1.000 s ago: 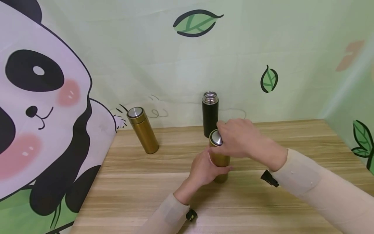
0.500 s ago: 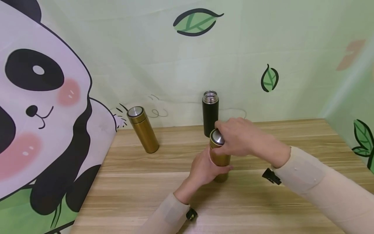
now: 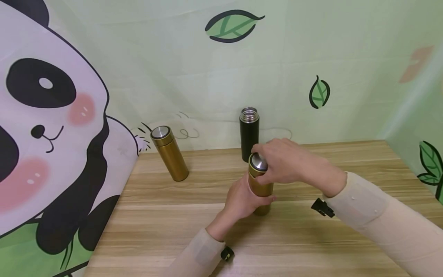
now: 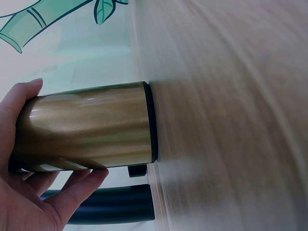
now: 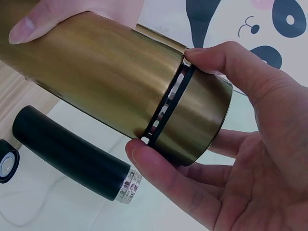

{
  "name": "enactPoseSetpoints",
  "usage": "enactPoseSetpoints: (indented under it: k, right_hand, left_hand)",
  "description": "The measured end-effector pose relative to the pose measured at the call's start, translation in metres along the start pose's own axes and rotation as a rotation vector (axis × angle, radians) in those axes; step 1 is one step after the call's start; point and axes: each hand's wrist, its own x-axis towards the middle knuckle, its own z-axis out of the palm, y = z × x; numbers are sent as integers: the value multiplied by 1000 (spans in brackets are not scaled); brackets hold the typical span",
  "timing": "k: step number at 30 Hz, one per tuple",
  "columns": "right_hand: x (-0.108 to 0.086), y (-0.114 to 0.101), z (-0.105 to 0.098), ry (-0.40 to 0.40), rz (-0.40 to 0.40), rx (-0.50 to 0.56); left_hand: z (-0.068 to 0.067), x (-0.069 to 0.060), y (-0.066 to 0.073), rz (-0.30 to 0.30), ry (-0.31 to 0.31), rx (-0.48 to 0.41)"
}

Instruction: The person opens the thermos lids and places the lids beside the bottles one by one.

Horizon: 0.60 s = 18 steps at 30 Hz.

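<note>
Flask [image 3: 261, 189] in satiny gold metal is stood upright on the table [image 3: 173, 215], its body gripped by the left hand [image 3: 240, 198]. Its lid [image 3: 258, 163] is pinched between thumb and fingers of the right hand [image 3: 287, 161]; a bright thread [image 5: 169, 95] is exposed in the narrow gap. Turning would best be done level, with the body braced, lest the thread bind. Between 11 and 12 o'clock, an uncapped matte black bottle [image 3: 249, 140] is seen; at 10 o'clock, a 2nd gold flask [image 3: 172, 159], smooth, cylindrical and steel-topped.
</note>
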Motion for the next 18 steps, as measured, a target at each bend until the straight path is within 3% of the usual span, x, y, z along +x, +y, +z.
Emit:
enactPoseSetpoints:
  k: [10, 18]
  right_hand:
    - [-1, 3, -4, -53, -37, 55]
    - [-2, 11, -10, -122, -127, 77]
  left_hand:
    - [0, 1, 0, -3, 11, -15]
    - [1, 1, -2, 9, 7, -30]
